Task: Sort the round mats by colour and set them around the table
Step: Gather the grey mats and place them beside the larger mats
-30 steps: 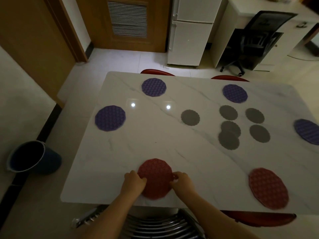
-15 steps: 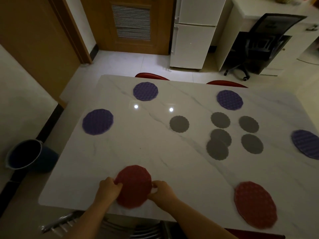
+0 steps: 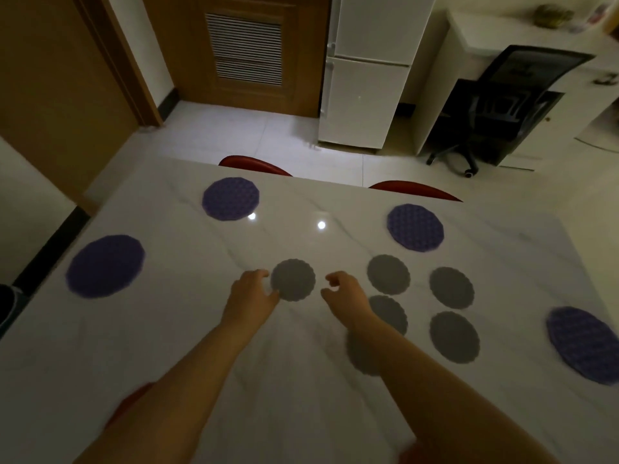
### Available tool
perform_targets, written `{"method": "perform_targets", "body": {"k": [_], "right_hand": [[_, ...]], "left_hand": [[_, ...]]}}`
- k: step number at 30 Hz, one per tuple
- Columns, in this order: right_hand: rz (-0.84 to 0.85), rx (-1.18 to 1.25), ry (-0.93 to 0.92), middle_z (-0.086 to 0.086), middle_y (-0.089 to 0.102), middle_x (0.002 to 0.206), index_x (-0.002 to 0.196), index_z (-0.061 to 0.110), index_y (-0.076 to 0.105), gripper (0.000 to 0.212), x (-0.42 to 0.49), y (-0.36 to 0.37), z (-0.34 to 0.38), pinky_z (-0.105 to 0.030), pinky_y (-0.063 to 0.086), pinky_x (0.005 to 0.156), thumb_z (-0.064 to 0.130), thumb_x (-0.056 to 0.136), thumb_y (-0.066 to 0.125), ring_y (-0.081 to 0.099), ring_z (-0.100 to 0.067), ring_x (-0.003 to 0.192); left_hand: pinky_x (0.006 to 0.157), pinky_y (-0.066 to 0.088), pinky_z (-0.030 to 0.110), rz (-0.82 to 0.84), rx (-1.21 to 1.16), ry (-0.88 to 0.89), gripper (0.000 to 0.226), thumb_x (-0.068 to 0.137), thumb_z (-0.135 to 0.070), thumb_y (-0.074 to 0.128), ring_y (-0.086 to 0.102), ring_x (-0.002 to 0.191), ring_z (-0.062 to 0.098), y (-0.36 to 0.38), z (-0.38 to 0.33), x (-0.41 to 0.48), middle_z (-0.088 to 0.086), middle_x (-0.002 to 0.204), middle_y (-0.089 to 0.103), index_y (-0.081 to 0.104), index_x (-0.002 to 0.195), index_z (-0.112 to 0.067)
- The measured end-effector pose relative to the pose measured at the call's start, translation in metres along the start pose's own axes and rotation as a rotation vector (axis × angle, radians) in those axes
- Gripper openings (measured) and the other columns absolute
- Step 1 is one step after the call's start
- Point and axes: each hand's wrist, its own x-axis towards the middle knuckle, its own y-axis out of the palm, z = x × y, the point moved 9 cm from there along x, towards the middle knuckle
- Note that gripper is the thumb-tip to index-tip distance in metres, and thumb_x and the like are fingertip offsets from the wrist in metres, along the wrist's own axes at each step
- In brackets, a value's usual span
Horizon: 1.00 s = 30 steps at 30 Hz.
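Sorting half done: purple mats [image 3: 230, 199] edge the surface [image 3: 187, 329], grey cluster [image 3: 451, 288] waits unplaced toward its right.
Left hand [image 3: 249, 294] touches lone grey mat [image 3: 294, 279] at centre; right hand [image 3: 346, 293] hovers beside, loosely curled, empty.

One wide camera on my head, facing forward and down, close over the table [image 3: 134, 336], fridge [image 3: 365, 95] and floor [image 3: 254, 135] beyond.
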Motion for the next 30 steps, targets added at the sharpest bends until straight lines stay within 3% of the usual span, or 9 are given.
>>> {"method": "perform_targets", "body": {"k": [5, 8, 14, 17, 20, 24, 27, 30], "right_hand": [[-0.008, -0.04, 0.008, -0.008, 0.051, 0.132, 0.131, 0.017, 0.048, 0.046, 0.031, 0.018, -0.01, -0.031, 0.043, 0.095, 0.025, 0.088, 0.059, 0.054, -0.023, 0.115], [0.004, -0.008, 0.015, -0.01, 0.049, 0.135, 0.135, 0.014, 0.044, 0.05, 0.041, 0.031, -0.01, -0.032, 0.043, 0.095, 0.027, 0.088, 0.058, 0.053, -0.025, 0.118], [0.016, 0.109, 0.122, -0.011, 0.051, 0.136, 0.141, 0.011, 0.034, 0.06, 0.05, 0.047, -0.007, -0.031, 0.044, 0.09, 0.025, 0.087, 0.056, 0.054, -0.026, 0.119], [0.024, 0.123, 0.157, -0.013, 0.053, 0.133, 0.142, 0.009, 0.034, 0.059, 0.053, 0.051, -0.008, -0.036, 0.047, 0.091, 0.023, 0.088, 0.055, 0.055, -0.029, 0.116], [0.039, 0.134, 0.16, -0.014, 0.057, 0.128, 0.14, 0.007, 0.037, 0.057, 0.051, 0.052, -0.009, -0.032, 0.047, 0.087, 0.022, 0.089, 0.056, 0.058, -0.028, 0.112], [0.037, 0.119, 0.167, -0.012, 0.061, 0.12, 0.133, 0.007, 0.047, 0.051, 0.04, 0.048, -0.011, -0.027, 0.043, 0.082, 0.023, 0.087, 0.06, 0.059, -0.025, 0.107], [-0.015, 0.16, 0.114, -0.007, 0.062, 0.119, 0.122, 0.012, 0.058, 0.037, 0.023, 0.032, -0.006, -0.02, 0.042, 0.075, 0.025, 0.087, 0.062, 0.059, -0.019, 0.1], [-0.052, 0.221, 0.092, -0.003, 0.064, 0.107, 0.103, 0.021, 0.062, 0.016, -0.003, 0.014, -0.007, -0.031, 0.05, 0.081, 0.023, 0.087, 0.062, 0.059, -0.018, 0.094]], "left_hand": [[0.095, 0.048, 0.043, 0.052, 0.177, -0.063, 0.053, 0.083, -0.033, 0.069, 0.053, 0.115, 0.031, 0.046, -0.009, 0.06, 0.014, 0.127, 0.058, 0.051, 0.127, -0.009], [0.094, 0.046, 0.04, -0.003, 0.248, -0.102, 0.063, 0.078, -0.032, 0.074, 0.046, 0.119, 0.031, 0.057, -0.001, 0.071, 0.014, 0.13, 0.051, 0.046, 0.129, -0.01], [0.089, 0.049, 0.037, -0.026, 0.142, -0.2, 0.048, 0.072, -0.033, 0.073, 0.055, 0.108, 0.033, 0.057, 0.014, 0.081, 0.018, 0.117, 0.058, 0.059, 0.11, -0.008], [0.094, 0.05, 0.037, -0.015, 0.106, -0.226, 0.054, 0.069, -0.035, 0.076, 0.057, 0.107, 0.031, 0.058, 0.02, 0.082, 0.017, 0.119, 0.057, 0.062, 0.115, -0.011], [0.087, 0.049, 0.03, -0.078, -0.111, -0.198, 0.041, 0.076, -0.02, 0.072, 0.056, 0.094, 0.025, 0.058, 0.021, 0.074, 0.015, 0.122, 0.048, 0.057, 0.111, -0.007], [0.075, 0.044, 0.029, -0.108, -0.317, -0.122, 0.027, 0.083, -0.001, 0.061, 0.056, 0.09, 0.022, 0.048, 0.021, 0.053, 0.017, 0.111, 0.062, 0.055, 0.109, -0.003], [0.084, 0.052, 0.037, -0.039, -0.564, -0.164, 0.031, 0.088, -0.001, 0.059, 0.061, 0.103, 0.03, 0.042, 0.022, 0.028, 0.017, 0.116, 0.063, 0.056, 0.119, -0.003], [0.084, 0.057, 0.042, 0.09, -0.898, -0.256, 0.03, 0.093, -0.004, 0.056, 0.065, 0.103, 0.033, 0.042, 0.022, -0.008, 0.017, 0.116, 0.066, 0.057, 0.122, -0.005]]}}
